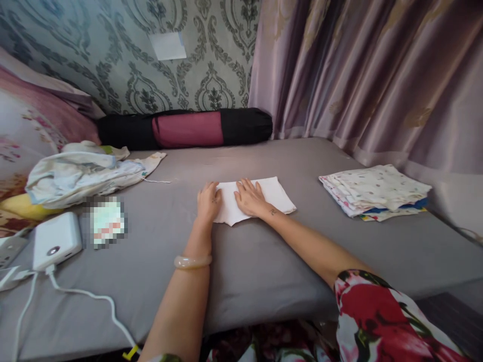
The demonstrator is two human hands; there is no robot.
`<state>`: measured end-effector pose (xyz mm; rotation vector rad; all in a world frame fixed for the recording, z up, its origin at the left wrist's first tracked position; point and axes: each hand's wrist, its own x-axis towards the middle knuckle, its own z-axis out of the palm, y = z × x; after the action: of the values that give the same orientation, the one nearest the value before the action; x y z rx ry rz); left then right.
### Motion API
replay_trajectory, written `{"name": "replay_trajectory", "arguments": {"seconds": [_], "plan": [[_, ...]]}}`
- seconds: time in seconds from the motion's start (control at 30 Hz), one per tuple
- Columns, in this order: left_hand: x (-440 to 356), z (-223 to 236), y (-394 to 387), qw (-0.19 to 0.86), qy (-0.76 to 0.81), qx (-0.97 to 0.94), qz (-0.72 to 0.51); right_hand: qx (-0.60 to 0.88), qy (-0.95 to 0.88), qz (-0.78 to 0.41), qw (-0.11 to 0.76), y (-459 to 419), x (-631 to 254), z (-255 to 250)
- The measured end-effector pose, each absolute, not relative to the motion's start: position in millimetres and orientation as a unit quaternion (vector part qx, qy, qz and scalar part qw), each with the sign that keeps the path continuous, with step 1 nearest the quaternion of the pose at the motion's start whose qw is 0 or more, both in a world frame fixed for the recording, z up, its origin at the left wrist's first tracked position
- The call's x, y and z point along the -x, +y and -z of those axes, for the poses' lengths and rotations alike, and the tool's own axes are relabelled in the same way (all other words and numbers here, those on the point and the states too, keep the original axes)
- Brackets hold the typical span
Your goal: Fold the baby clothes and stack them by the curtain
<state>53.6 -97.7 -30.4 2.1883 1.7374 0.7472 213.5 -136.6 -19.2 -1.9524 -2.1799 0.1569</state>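
Note:
A folded white cloth garment (277, 196) lies flat on the grey sheet in front of me. My left hand (209, 201) rests at its left edge, fingers stretched forward. Across the middle of the cloth lies my right hand (249, 197), palm down with the fingers spread. Neither hand grips anything. Off to the right sits a stack of folded patterned clothes (375, 188), with a blue layer showing near its bottom. A rumpled pale garment (83, 173) lies at the left, with a white string trailing from it.
A black and maroon rolled bag (186, 128) lies along the patterned wall. At the left are a white power bank (57, 240) with a cable (86, 290) and a blurred-out small item (107, 221). Purple curtains (362, 65) hang on the right.

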Motion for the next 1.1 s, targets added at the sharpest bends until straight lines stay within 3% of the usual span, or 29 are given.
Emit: {"name": "replay_trajectory", "arguments": {"seconds": [0.37, 1.1], "plan": [[-36.4, 22.4, -88.6, 0.216, 0.660, -0.633, -0.342, 0.674, -0.730, -0.070, 0.086, -133.9, -204.7, 24.6], [-22.0, 21.9, -84.7, 0.210, 0.700, -0.565, -0.385, 0.644, -0.755, -0.062, 0.102, -127.2, -152.8, 20.7]]}}
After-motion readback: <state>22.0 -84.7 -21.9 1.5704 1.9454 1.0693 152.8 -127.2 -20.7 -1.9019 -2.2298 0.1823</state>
